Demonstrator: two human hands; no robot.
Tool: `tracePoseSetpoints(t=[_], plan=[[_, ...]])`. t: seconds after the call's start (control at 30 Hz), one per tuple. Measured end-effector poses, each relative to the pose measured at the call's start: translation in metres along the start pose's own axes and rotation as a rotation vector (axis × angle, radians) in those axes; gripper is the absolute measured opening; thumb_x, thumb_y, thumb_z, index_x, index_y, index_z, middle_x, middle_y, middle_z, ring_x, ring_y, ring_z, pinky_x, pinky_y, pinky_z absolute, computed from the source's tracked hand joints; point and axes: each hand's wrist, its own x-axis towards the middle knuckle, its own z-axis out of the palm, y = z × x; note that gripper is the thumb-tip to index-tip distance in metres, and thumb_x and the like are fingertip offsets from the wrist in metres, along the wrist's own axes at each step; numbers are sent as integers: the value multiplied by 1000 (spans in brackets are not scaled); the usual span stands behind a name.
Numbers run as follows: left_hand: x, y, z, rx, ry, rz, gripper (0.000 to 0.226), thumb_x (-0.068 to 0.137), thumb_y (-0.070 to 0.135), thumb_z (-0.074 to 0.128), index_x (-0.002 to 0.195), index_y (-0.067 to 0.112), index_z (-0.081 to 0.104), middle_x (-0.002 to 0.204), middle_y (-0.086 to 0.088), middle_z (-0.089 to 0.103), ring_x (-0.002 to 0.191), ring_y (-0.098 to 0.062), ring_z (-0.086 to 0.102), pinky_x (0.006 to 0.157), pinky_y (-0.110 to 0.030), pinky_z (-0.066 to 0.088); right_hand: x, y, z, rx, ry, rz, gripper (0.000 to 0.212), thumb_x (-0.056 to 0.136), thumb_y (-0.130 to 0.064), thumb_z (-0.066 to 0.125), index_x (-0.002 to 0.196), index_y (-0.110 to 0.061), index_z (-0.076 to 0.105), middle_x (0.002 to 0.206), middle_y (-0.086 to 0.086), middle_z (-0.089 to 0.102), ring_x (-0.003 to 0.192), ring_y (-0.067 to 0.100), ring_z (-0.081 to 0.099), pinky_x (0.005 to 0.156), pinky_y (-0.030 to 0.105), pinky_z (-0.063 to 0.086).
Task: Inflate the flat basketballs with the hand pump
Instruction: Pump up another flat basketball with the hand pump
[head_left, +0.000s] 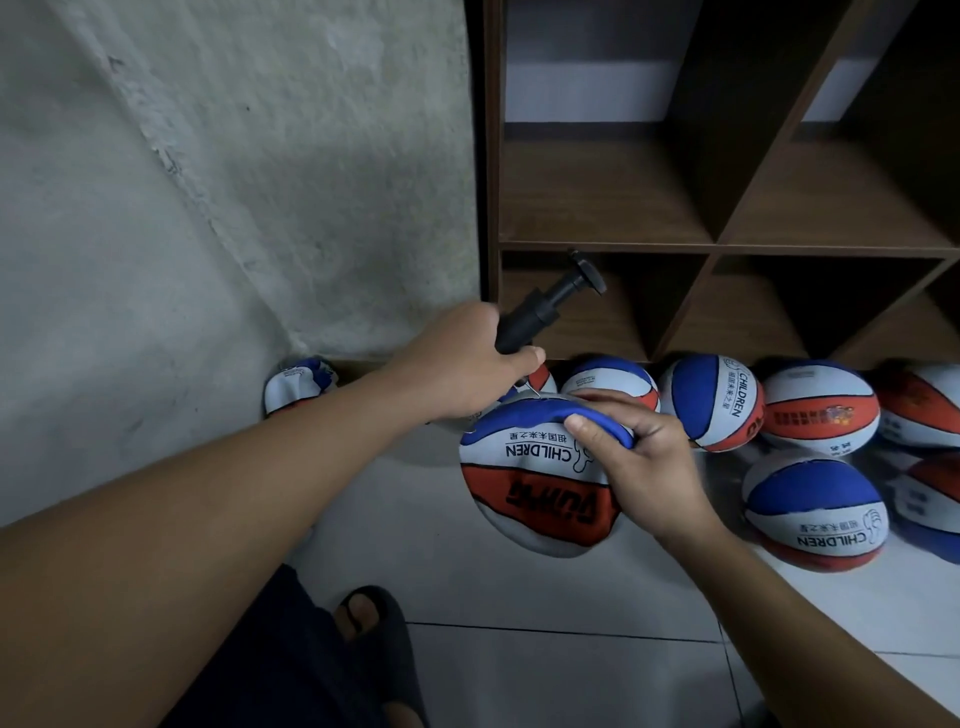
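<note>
The left hand (470, 364) is clenched around the barrel of the black hand pump (545, 306), whose handle points toward 1 o'clock and whose needle end meets the top of the flat basketball (535, 483). The right hand (639, 457) grasps that ball's folded blue edge at its 3 o'clock side, held above the tiled floor (519, 597). Other basketballs (711, 400) lie at 3 o'clock along the foot of the wooden shelf (717, 244).

Balls (820, 406) crowd right floor, left tiles (395, 499) free

Tiled floor (545, 649) bears basketballs (815, 512) below shelf (727, 247).
</note>
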Motion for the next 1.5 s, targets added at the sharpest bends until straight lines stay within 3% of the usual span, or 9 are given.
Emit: tracePoseSetpoints(t=[0.43,0.57,0.77,1.0,1.17,1.3,1.33,1.4,1.5], plan=[[8,-5,4,14,23,33,28,98,48,75,96,21,68,85,-5,75,77,-23,75,77,-48,64,5,-1,6,25,-11,-26,19,97,-14,78,113,-21,85,121,-7,79,127,19,67,112,41,52],[9,-3,7,45,-6,63,24,99,45,75,94,23,67,77,-3,71,67,-20,69,62,-35,51,5,-1,7,-7,-30,-45,18,98,-15,78,113,-22,85,120,-8,78,128,20,66,112,43,51],[10,-6,17,105,-47,63,28,99,45,75,89,22,62,71,1,59,60,-19,58,59,-31,41,0,-4,13,-56,-15,-43,18,97,-14,79,111,-23,85,118,-16,77,129,14,65,111,31,51],[9,-9,27,88,-7,75,32,99,47,76,84,25,59,71,2,58,59,-18,58,59,-33,44,1,-5,16,-3,28,0,13,100,-16,77,108,-19,86,123,-6,77,128,18,67,112,44,52],[12,-10,23,56,-29,62,32,99,45,77,79,27,59,67,5,59,58,-15,58,60,-33,43,1,-7,22,82,40,76,13,101,-17,76,100,-8,85,113,4,80,118,22,73,107,54,55],[13,-12,15,31,-49,33,24,99,41,77,86,24,67,73,3,74,70,-18,75,73,-43,63,7,-13,17,92,-75,247,26,100,-41,77,103,-16,85,105,25,76,105,43,72,102,60,56],[13,-14,14,25,-56,24,24,99,40,77,86,23,67,73,3,75,73,-18,77,76,-45,65,9,-15,14,65,-110,287,29,96,-46,79,105,-18,85,106,24,76,106,40,72,103,57,56],[11,-16,17,29,-80,11,26,100,40,76,88,19,67,77,1,76,76,-20,77,80,-49,64,13,-15,10,51,-182,341,38,90,-53,84,114,-24,83,106,4,82,105,19,77,105,43,57],[8,-16,25,46,-109,13,29,101,45,74,91,18,67,82,-7,76,75,-26,76,79,-54,65,17,-11,6,-3,-232,379,70,78,-73,85,130,-28,77,122,-16,78,116,0,72,113,36,52]])
